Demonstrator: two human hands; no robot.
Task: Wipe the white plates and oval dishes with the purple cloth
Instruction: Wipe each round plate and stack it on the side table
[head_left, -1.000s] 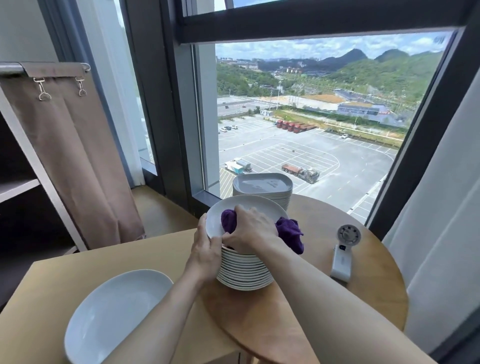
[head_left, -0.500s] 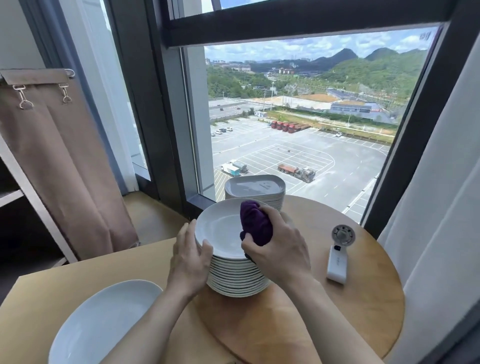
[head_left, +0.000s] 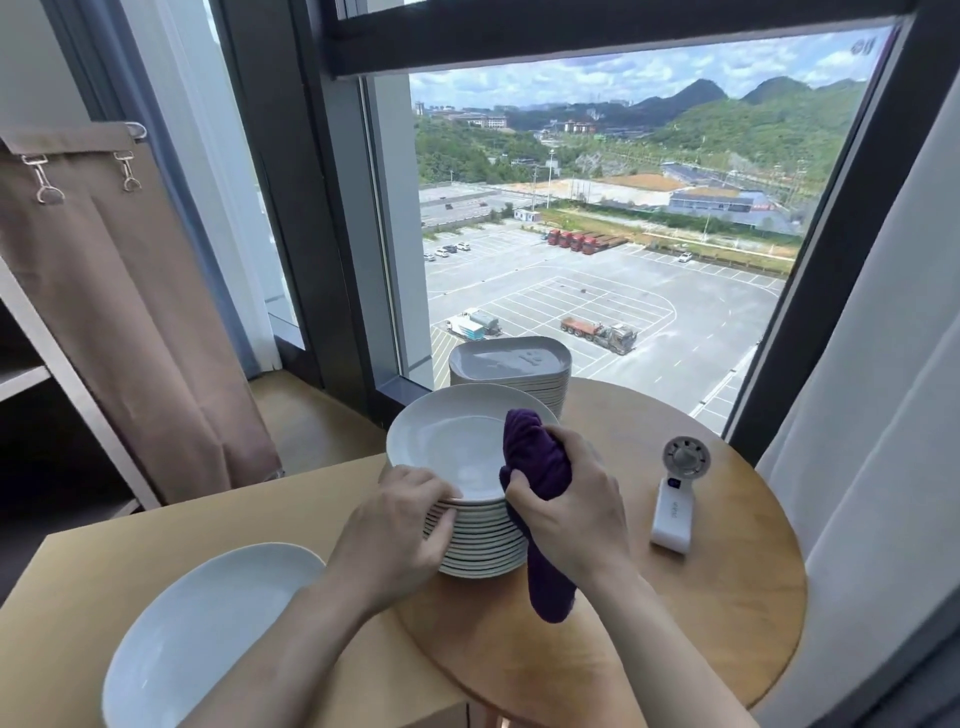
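A tall stack of round white plates (head_left: 483, 540) stands on the round wooden table (head_left: 727, 597). My left hand (head_left: 400, 525) grips the near left edge of the top plate (head_left: 447, 447), thumb on its rim and fingers curled under. My right hand (head_left: 571, 504) holds the bunched purple cloth (head_left: 540, 467) against the right side of that plate, and the cloth's tail hangs down past the stack. Behind, by the window, sits a stack of oval dishes (head_left: 511, 364). A single white oval dish (head_left: 202, 634) lies at the near left on the square table.
A white handheld fan (head_left: 675, 499) lies on the round table right of the plates. A light square table (head_left: 104, 582) adjoins on the left. A brown curtain and shelf stand at far left, a white curtain at right, and the window frame behind.
My right hand has drawn the cloth from the plate's far side toward its near right edge, and the tail now hangs down. My left hand has shifted from the stack's side onto the top plate's rim.
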